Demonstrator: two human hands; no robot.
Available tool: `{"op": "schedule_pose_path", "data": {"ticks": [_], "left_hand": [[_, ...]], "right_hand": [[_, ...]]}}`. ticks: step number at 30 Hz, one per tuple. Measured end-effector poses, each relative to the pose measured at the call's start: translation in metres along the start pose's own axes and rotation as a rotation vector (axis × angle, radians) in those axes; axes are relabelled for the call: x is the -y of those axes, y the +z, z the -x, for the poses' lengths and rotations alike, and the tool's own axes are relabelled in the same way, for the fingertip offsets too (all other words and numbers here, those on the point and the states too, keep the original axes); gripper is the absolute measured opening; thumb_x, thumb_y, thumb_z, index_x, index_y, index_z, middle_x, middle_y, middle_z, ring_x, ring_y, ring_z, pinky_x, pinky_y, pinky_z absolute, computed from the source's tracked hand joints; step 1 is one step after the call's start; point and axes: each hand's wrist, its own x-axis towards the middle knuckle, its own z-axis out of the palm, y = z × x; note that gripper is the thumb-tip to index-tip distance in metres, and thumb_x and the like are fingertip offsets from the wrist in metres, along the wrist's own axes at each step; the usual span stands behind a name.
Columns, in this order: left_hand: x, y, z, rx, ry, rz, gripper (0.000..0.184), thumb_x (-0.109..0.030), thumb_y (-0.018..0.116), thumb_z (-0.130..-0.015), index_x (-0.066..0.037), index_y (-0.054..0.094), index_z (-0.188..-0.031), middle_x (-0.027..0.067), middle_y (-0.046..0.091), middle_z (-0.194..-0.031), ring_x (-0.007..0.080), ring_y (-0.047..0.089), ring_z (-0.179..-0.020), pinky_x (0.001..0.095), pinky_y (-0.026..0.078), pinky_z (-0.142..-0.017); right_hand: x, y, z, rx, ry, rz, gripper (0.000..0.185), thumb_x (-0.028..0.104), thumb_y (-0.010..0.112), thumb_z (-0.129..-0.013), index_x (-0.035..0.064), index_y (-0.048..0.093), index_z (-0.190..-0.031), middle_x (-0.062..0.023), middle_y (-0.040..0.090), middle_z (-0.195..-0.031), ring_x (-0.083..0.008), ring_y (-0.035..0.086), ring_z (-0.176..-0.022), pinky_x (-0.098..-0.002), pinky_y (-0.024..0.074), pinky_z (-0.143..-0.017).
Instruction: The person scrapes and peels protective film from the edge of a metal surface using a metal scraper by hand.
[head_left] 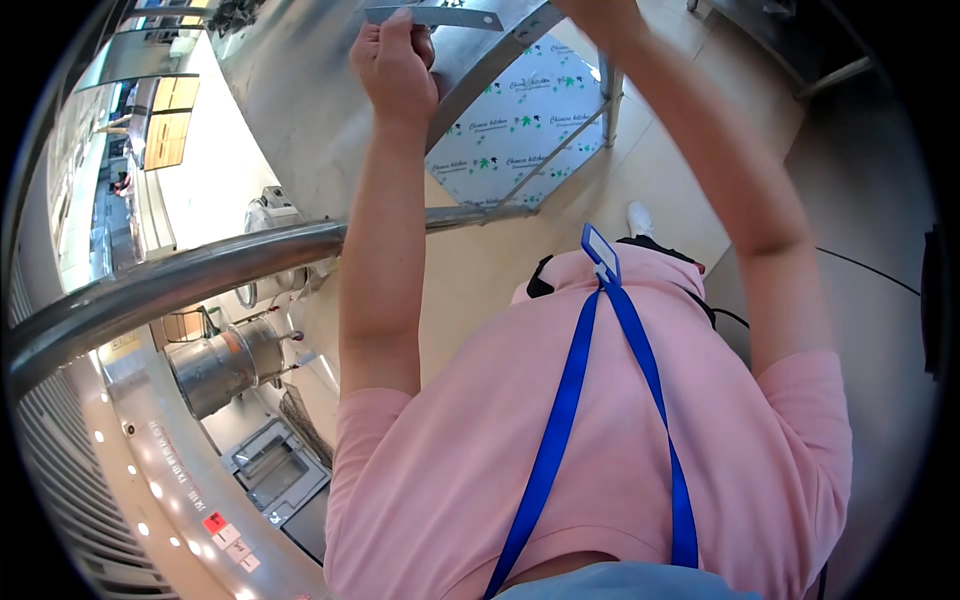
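My left hand [397, 62] is at the top, closed with thumb and fingers on a flat grey metal strip [460, 17]. The strip has a small round hole at its right end and looks like a steel ruler; no markings can be made out. It lies over or just above a stainless steel table [300, 90], near the edge; contact cannot be told. My right hand [603, 15] is at the top edge of the view, beside the table's corner. Its fingers are cut off, so what it touches is hidden.
Below the tabletop is a panel [530, 125] in printed "Chinese kitchen" film, by a metal leg [610, 100]. A thick steel rail [200, 275] crosses the left. Beyond it stands a metal cylinder [225, 368]. A blue lanyard [560, 430] hangs over my pink shirt.
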Motion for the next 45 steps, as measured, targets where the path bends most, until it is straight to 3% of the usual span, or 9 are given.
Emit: {"op": "schedule_pose_path", "data": {"ticks": [1, 3, 5, 9, 12, 19, 31, 45], "left_hand": [[0.002, 0.0, -0.001, 0.02, 0.049, -0.056, 0.02, -0.012, 0.048, -0.076, -0.006, 0.04, -0.059, 0.0021, 0.042, -0.049, 0.009, 0.033, -0.039, 0.0216, 0.027, -0.039], [0.01, -0.001, -0.001, 0.074, 0.136, -0.177, 0.019, -0.012, 0.05, -0.076, -0.005, 0.042, -0.06, 0.0028, 0.045, -0.05, 0.0084, 0.037, -0.042, 0.0199, 0.029, -0.041], [0.009, 0.008, 0.008, 0.17, 0.33, -0.553, 0.018, -0.013, 0.049, -0.076, -0.002, 0.045, -0.063, 0.0041, 0.047, -0.049, 0.0126, 0.04, -0.041, 0.0242, 0.032, -0.041], [-0.001, 0.026, 0.036, 0.3, 0.522, -0.97, 0.018, -0.014, 0.051, -0.076, 0.001, 0.05, -0.066, 0.0071, 0.05, -0.05, 0.0155, 0.045, -0.043, 0.0263, 0.037, -0.045], [-0.006, 0.031, 0.043, 0.339, 0.483, -1.105, 0.016, -0.015, 0.053, -0.075, -0.001, 0.052, -0.066, 0.0079, 0.051, -0.05, 0.0176, 0.048, -0.043, 0.0271, 0.038, -0.045], [-0.008, 0.037, 0.03, 0.334, 0.55, -1.319, 0.024, -0.018, 0.054, -0.075, -0.001, 0.048, -0.06, 0.0087, 0.051, -0.048, 0.0216, 0.049, -0.041, 0.029, 0.037, -0.042], [-0.008, 0.052, 0.03, 0.317, 0.668, -1.374, 0.022, -0.016, 0.051, -0.078, -0.002, 0.045, -0.061, 0.0106, 0.047, -0.047, 0.0245, 0.046, -0.039, 0.031, 0.035, -0.039], [-0.011, 0.053, 0.028, 0.314, 0.658, -1.351, 0.016, -0.014, 0.052, -0.077, -0.003, 0.05, -0.066, 0.0109, 0.049, -0.051, 0.0248, 0.048, -0.042, 0.0302, 0.038, -0.041]], "right_hand": [[-0.003, -0.009, 0.021, -0.08, 0.22, -0.156, 0.022, 0.016, 0.046, -0.081, -0.0006, 0.053, -0.069, -0.0077, 0.055, -0.06, -0.0182, 0.054, -0.054, -0.0267, 0.0421, -0.05], [-0.034, -0.013, 0.066, 0.096, 0.624, -0.445, 0.025, 0.023, 0.046, -0.083, -0.001, 0.053, -0.081, -0.0065, 0.055, -0.071, -0.0137, 0.053, -0.065, -0.0232, 0.0433, -0.059], [-0.032, -0.013, 0.101, 0.194, 0.974, -0.879, 0.032, 0.031, 0.043, -0.085, 0.0003, 0.052, -0.087, -0.0052, 0.054, -0.076, -0.0117, 0.052, -0.069, -0.0228, 0.0437, -0.063], [-0.037, -0.014, 0.122, 0.251, 1.005, -1.243, 0.025, 0.026, 0.043, -0.086, 0.0021, 0.049, -0.087, -0.0036, 0.052, -0.075, -0.0114, 0.05, -0.065, -0.0229, 0.0441, -0.063], [-0.056, -0.007, 0.13, 0.264, 1.01, -1.416, 0.014, 0.015, 0.043, -0.087, 0.0021, 0.048, -0.084, -0.0034, 0.051, -0.074, -0.0111, 0.05, -0.064, -0.0219, 0.044, -0.062], [-0.068, 0.007, 0.123, 0.207, 1.055, -1.562, 0.013, 0.015, 0.045, -0.085, 0.0029, 0.049, -0.082, -0.0036, 0.052, -0.073, -0.0116, 0.051, -0.064, -0.0234, 0.0439, -0.061], [-0.062, 0.017, 0.116, 0.135, 1.018, -1.647, 0.014, 0.015, 0.046, -0.085, 0.0026, 0.05, -0.08, -0.0045, 0.054, -0.07, -0.0133, 0.051, -0.062, -0.0243, 0.0433, -0.06], [-0.057, 0.011, 0.105, 0.086, 1.005, -1.625, 0.013, 0.013, 0.045, -0.084, 0.0014, 0.05, -0.08, -0.0042, 0.052, -0.067, -0.0132, 0.048, -0.06, -0.024, 0.0412, -0.06]]}}
